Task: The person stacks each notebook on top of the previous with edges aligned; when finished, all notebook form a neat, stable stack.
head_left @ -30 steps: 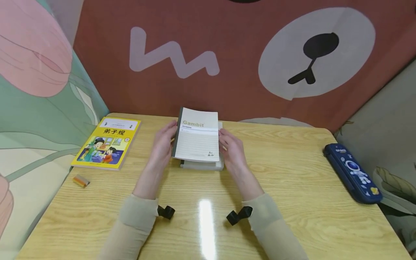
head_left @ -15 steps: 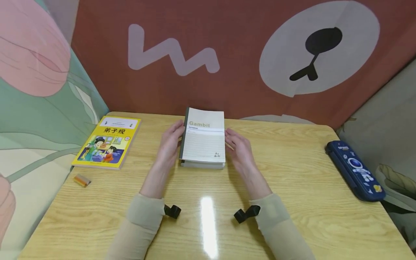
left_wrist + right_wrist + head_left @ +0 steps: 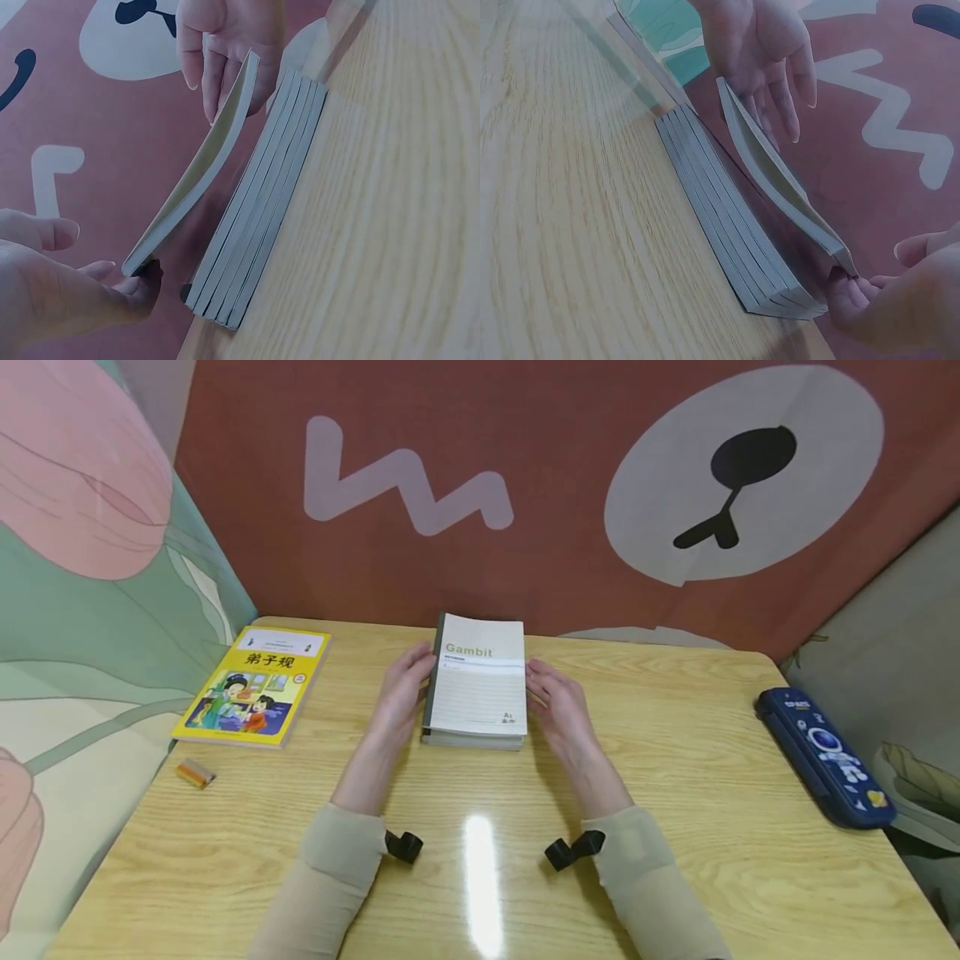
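A white notebook with a dark spine and the word "Gambit" on its cover lies over a stack of several similar notebooks. In both wrist views a gap shows between it and the stack, and it bows in the middle. My left hand holds its spine edge, fingers hooked beneath and the thumb raised off the cover. On the opposite long edge, my right hand supports it with curled fingertips, the thumb standing apart. The stack rests on the table, mostly covered by the top notebook in the head view.
A yellow picture book lies at the table's left side, with a small orange-and-grey eraser-like block in front of it. A dark blue pencil case lies along the right edge. Behind the wooden table hangs a red-brown backdrop.
Both hands have brought the notebook rightward and down, so it now lines up over the stack instead of sitting offset to the left. The other things stay where they were.
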